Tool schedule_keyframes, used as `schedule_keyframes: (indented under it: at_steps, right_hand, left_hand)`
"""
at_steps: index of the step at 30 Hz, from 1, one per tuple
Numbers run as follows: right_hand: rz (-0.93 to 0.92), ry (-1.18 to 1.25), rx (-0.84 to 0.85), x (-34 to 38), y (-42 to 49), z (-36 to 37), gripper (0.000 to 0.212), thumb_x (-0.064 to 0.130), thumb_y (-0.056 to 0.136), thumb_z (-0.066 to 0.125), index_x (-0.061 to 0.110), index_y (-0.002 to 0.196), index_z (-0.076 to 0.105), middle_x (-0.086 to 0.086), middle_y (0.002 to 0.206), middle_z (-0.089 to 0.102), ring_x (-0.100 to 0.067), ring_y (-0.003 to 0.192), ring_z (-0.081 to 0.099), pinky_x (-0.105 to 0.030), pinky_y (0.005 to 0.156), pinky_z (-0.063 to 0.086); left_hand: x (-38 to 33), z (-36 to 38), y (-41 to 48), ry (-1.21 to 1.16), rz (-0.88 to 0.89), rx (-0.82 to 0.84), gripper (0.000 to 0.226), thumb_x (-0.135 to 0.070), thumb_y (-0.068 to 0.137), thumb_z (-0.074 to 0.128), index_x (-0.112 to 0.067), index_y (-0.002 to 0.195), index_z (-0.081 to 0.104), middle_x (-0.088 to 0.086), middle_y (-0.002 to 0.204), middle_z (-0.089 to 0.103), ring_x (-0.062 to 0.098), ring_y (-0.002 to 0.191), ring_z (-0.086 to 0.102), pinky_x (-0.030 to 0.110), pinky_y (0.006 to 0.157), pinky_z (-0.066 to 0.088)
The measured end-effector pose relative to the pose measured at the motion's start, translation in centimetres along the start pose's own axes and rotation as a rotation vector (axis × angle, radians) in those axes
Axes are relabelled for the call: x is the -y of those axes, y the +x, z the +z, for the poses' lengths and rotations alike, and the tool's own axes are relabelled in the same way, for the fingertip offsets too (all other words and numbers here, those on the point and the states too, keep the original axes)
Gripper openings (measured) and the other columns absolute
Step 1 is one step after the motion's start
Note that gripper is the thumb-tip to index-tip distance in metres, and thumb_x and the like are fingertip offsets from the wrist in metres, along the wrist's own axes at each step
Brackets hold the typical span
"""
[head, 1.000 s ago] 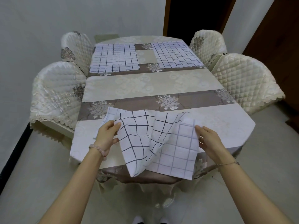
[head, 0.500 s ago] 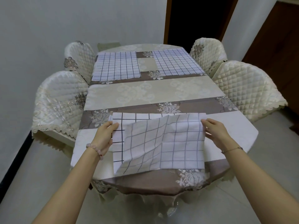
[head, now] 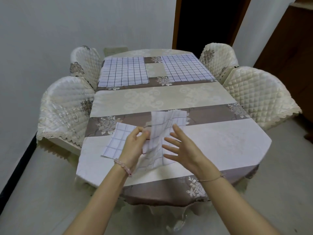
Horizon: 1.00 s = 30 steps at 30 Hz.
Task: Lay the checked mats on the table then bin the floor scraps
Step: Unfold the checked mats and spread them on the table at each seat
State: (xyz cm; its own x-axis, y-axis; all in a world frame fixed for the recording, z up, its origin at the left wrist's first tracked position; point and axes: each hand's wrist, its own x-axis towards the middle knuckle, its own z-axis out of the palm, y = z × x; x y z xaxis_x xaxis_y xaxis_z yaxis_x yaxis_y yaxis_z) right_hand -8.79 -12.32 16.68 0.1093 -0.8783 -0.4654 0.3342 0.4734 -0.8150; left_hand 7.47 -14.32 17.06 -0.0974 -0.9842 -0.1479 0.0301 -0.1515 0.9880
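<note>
At the far edge of the table (head: 220, 143), done: far-left mat (head: 123, 72) and far-right mat (head: 185, 67), flat; by the near edge, third mat (head: 116, 141) down, fourth mat (head: 167, 122) rumpled, half-raised, pinched in left hand (head: 133, 146); right hand (head: 183, 150) spread, grasping nothing; left to do, seemingly: flattening that one, then floor scraps, none visible.
</note>
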Motion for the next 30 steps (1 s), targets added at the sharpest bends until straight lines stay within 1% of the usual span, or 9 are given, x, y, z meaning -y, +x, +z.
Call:
schedule_keyframes:
  at_steps: [3,7,9,13,15,17,23,27,30]
  right_hand:
    - [-0.085,-0.058,0.042,-0.4,-0.2,2.2,0.050,0.052,0.079,0.064,0.020,0.117,0.064,-0.005,0.117,0.069,-0.025,0.107,0.066,-0.044,0.094,0.051]
    - [-0.177,-0.045,-0.238,-1.1,0.1,2.4,0.028,0.028,0.090,0.056,0.009,0.109,0.064,-0.012,0.108,0.071,-0.023,0.089,0.070,-0.034,0.073,0.056]
    - [-0.246,0.003,-0.340,-0.9,-0.1,1.5,0.020,0.019,0.095,0.048,0.011,0.104,0.064,-0.011,0.106,0.070,-0.021,0.087,0.068,-0.035,0.076,0.056]
    - [-0.309,0.009,-0.396,-1.0,-1.6,-2.1,0.020,0.022,0.097,0.047,0.014,0.098,0.065,-0.008,0.099,0.070,-0.026,0.092,0.066,-0.044,0.086,0.053]
    - [-0.266,0.007,-0.477,-2.3,-2.0,-4.4,0.027,0.024,0.096,0.050,0.002,0.099,0.066,-0.021,0.094,0.069,-0.029,0.086,0.062,-0.051,0.088,0.051]
    - [-0.207,0.006,-0.561,-4.4,-2.2,-7.0,0.037,0.028,0.092,0.057,-0.008,0.103,0.060,-0.031,0.096,0.064,-0.029,0.083,0.059,-0.049,0.082,0.052]
    - [-0.100,0.127,-0.647,-11.1,-3.9,-12.1,0.033,0.000,0.088,0.057,0.003,0.121,0.057,-0.004,0.086,0.071,-0.016,0.070,0.070,-0.020,0.055,0.057]
    - [0.004,0.029,-0.678,-13.7,-4.7,-14.2,0.032,-0.006,0.082,0.062,-0.005,0.115,0.061,-0.006,0.086,0.070,-0.015,0.069,0.066,-0.019,0.052,0.056]
    - [0.035,-0.069,-0.630,-13.5,-5.6,-15.0,0.030,-0.008,0.082,0.061,0.001,0.112,0.062,-0.005,0.084,0.069,-0.008,0.059,0.068,-0.017,0.050,0.055]
  left_hand:
    - [0.3,1.5,-1.1,-0.110,-0.099,0.081,0.013,-0.016,0.093,0.052,-0.008,0.083,0.054,0.026,0.091,0.068,0.027,0.075,0.066,0.038,0.067,0.056]
    - [0.2,2.1,-1.6,-0.181,-0.100,0.061,0.009,-0.014,0.093,0.053,-0.006,0.091,0.058,0.021,0.093,0.070,0.027,0.079,0.070,0.038,0.071,0.060]
    - [0.2,0.9,-1.2,-0.172,-0.051,-0.038,0.009,-0.015,0.093,0.053,-0.014,0.085,0.058,0.021,0.097,0.069,0.032,0.088,0.068,0.045,0.081,0.057]
    - [1.3,-3.7,-0.4,-0.149,0.045,-0.255,0.011,-0.032,0.086,0.059,-0.028,0.077,0.055,0.022,0.102,0.065,0.032,0.097,0.064,0.051,0.093,0.050]
    - [2.6,-5.5,-0.7,-0.195,0.034,-0.350,0.008,-0.026,0.093,0.053,-0.020,0.088,0.053,0.013,0.087,0.061,0.009,0.066,0.062,0.024,0.066,0.056]
    - [4.4,-6.7,-1.7,-0.265,-0.004,-0.418,0.009,-0.017,0.097,0.046,-0.013,0.093,0.053,0.005,0.082,0.062,0.003,0.058,0.061,0.016,0.053,0.053]
    - [11.0,-9.2,-6.7,-0.350,-0.203,-0.536,0.022,-0.007,0.097,0.043,-0.005,0.118,0.050,0.009,0.105,0.063,0.018,0.091,0.064,0.028,0.075,0.057]
    - [14.5,-10.6,-9.1,-0.292,-0.329,-0.500,0.028,0.005,0.093,0.042,-0.015,0.105,0.057,0.008,0.102,0.063,0.017,0.084,0.064,0.038,0.089,0.054]
    - [15.7,-12.0,-10.2,-0.246,-0.427,-0.459,0.034,0.011,0.089,0.041,-0.005,0.115,0.053,0.018,0.113,0.060,0.025,0.093,0.061,0.042,0.094,0.047]
